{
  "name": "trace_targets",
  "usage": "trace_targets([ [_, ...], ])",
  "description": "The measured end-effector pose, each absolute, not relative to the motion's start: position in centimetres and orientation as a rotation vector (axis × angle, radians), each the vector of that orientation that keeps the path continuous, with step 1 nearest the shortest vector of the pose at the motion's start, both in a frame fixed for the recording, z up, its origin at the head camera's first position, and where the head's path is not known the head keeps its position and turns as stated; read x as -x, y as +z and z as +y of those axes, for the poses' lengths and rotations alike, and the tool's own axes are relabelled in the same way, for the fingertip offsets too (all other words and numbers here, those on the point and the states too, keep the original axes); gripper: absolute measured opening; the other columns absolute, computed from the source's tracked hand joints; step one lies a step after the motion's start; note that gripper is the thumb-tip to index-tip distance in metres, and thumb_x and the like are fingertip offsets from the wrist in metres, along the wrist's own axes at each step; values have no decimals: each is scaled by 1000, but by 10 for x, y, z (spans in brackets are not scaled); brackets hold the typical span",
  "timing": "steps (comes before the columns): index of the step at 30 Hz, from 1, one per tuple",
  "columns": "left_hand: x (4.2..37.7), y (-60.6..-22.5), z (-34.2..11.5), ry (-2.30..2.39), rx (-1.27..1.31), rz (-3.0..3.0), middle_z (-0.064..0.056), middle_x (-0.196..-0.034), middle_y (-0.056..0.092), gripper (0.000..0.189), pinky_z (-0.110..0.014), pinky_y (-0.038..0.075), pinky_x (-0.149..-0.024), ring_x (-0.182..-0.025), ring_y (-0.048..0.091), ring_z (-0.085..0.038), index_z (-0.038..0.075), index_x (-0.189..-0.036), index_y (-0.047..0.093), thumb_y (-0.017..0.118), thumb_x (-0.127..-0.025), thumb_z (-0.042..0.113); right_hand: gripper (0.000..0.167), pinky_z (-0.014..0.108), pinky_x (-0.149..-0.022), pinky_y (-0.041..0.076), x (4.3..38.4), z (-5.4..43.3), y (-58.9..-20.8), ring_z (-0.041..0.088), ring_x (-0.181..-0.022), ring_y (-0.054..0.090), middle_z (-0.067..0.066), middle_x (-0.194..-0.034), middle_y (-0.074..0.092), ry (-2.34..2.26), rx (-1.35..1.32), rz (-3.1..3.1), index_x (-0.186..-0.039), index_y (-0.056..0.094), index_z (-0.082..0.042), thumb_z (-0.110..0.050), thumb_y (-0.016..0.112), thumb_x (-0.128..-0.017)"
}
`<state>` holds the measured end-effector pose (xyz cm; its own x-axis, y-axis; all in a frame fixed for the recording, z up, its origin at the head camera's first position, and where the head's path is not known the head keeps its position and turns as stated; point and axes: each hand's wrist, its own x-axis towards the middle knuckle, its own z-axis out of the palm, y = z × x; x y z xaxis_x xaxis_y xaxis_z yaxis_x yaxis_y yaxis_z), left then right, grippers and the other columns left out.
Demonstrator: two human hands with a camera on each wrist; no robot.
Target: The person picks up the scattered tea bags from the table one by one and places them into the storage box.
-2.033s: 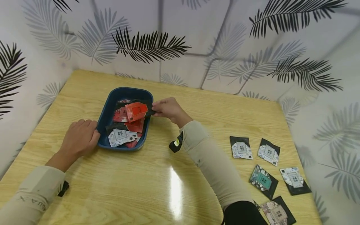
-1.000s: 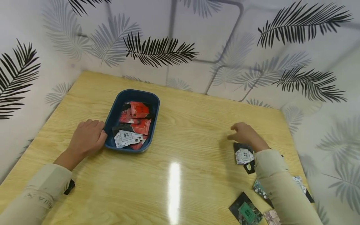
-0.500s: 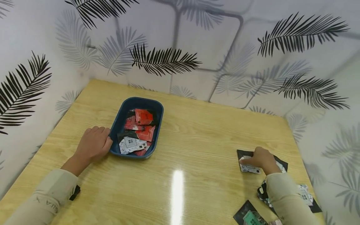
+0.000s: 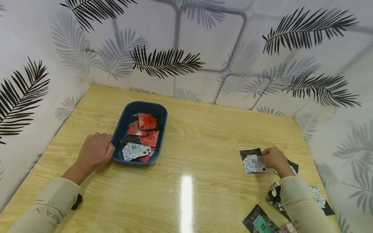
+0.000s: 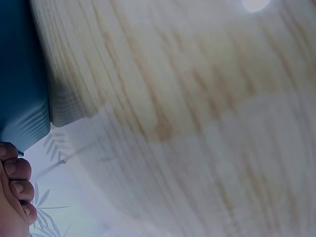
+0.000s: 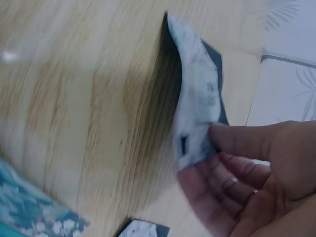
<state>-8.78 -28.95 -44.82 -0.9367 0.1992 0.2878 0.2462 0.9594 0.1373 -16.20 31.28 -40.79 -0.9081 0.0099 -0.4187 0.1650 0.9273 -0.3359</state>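
Observation:
A dark blue plastic bin (image 4: 162,142) holds several red and white sachets, among them a bright red sachet (image 4: 147,122). My left hand (image 4: 96,151) is at its left side, the thumb against the rim; in the left wrist view the curled fingers (image 5: 20,188) show below the bin wall (image 5: 22,89). My right hand (image 4: 274,160) pinches the right edge of a black-and-white floral sachet (image 4: 253,160) between thumb and fingers. In the right wrist view this sachet (image 6: 197,89) bends and tilts up off the wood, casting a shadow.
On the right of the wooden table (image 4: 209,136) lie a white sachet (image 4: 319,197), a green-labelled sachet (image 4: 262,223) and others partly under my right forearm (image 4: 300,200). A leaf-patterned curtain (image 4: 189,42) hangs behind the table.
My right hand has left the red sachet in the bin, crossed to the right, and now grips the white floral sachet, shifting it slightly left. My left hand stays by the bin.

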Motion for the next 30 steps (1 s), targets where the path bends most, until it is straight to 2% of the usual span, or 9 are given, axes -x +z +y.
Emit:
trace_targets([
  [4, 90, -448, -289, -245, 323, -2848, -7, -68, 48, 17, -38, 29, -61, -64, 45, -27, 8, -73, 45, 44, -88, 16, 30, 32, -66, 55, 166, 306, -411, 13, -73, 63, 22, -104, 65, -798, -176, 2611, -111, 60, 9, -16, 61, -96],
  [10, 90, -447, -288, -266, 318, -2826, -7, -67, 47, 17, -37, 28, -61, -64, 44, -27, 9, -72, 44, 44, -88, 15, 34, 32, -75, 60, 174, 280, -408, 5, -75, 64, 25, -115, 63, -1055, -163, 2539, -122, 55, 14, -12, 54, -100],
  [18, 92, -447, -287, -264, 310, -2820, -7, -67, 46, 18, -37, 27, -63, -64, 42, -27, 8, -72, 44, 43, -89, 15, 32, 33, -82, 60, 192, 212, -388, 3, -76, 66, 22, -112, 66, -1318, -44, 2444, -123, 55, 13, -8, 53, -100],
  [25, 94, -445, -284, -275, 304, -2822, -7, -67, 46, 18, -37, 27, -63, -64, 42, -27, 9, -72, 44, 43, -89, 15, 32, 21, -70, 58, 196, 134, -366, 3, -68, 65, 17, -103, 68, -1490, 57, 2287, -124, 56, 14, -2, 57, -96],
  [27, 92, -445, -285, -272, 301, -2829, -7, -67, 46, 18, -37, 26, -63, -64, 42, -26, 9, -72, 44, 43, -89, 15, 30, 23, -71, 59, 194, 112, -367, 4, -67, 66, 17, -101, 68, -1516, 79, 2237, -123, 57, 14, 0, 57, -96],
  [30, 89, -447, -287, -266, 303, -2824, -6, -66, 45, 18, -36, 25, -63, -63, 41, -25, 9, -71, 43, 43, -88, 14, 28, 34, -80, 60, 188, 81, -370, 5, -65, 66, 18, -99, 69, -1544, 105, 2172, -120, 60, 13, 3, 58, -94],
])
